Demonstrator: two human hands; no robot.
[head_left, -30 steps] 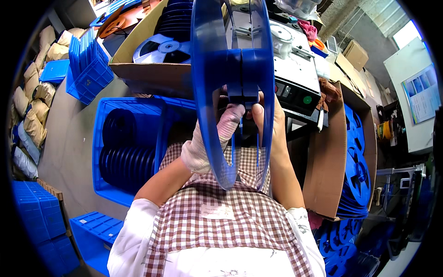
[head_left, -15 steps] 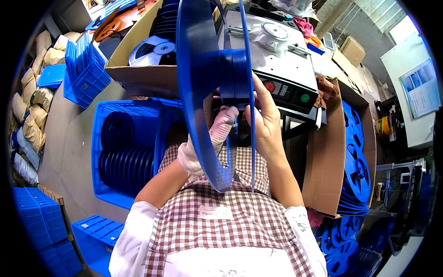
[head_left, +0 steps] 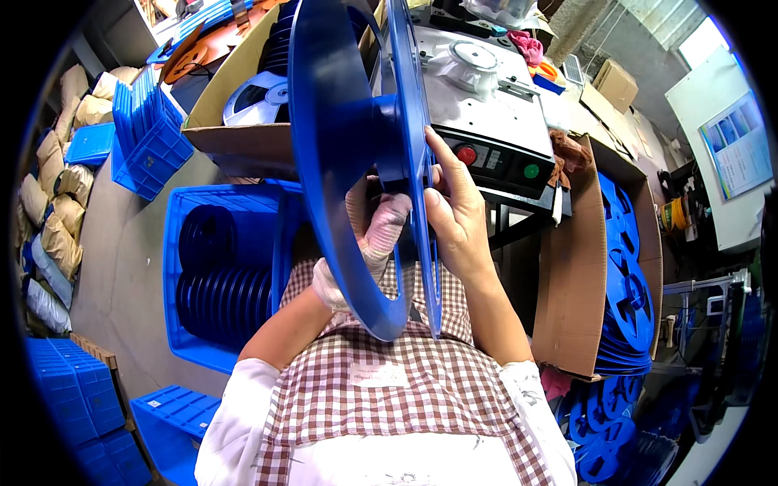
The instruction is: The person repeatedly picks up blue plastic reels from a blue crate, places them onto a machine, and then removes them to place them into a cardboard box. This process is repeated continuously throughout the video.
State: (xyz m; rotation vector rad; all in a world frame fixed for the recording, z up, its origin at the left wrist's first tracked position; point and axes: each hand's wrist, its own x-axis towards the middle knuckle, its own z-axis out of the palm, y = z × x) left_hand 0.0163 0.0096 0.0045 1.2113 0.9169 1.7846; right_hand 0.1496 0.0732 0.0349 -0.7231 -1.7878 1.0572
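A large blue plastic reel (head_left: 340,146) stands on edge in front of my chest, its two flanges facing left and right. My left hand (head_left: 374,235), in a pale worn glove, reaches between the flanges and grips near the hub. My right hand (head_left: 455,212), bare, presses flat against the outer face of the right flange, thumb toward the hub. Both hands hold the reel above my checked apron.
A blue crate (head_left: 212,275) of stacked dark reels sits at lower left. A cardboard box (head_left: 243,121) with reels lies behind it. A grey machine (head_left: 486,113) with red and green buttons stands ahead. At right, a carton (head_left: 579,267) holds blue reels. Blue crates stack at far left.
The reel has swung left and turned, showing more of its left flange. My right hand has slid up along the right flange.
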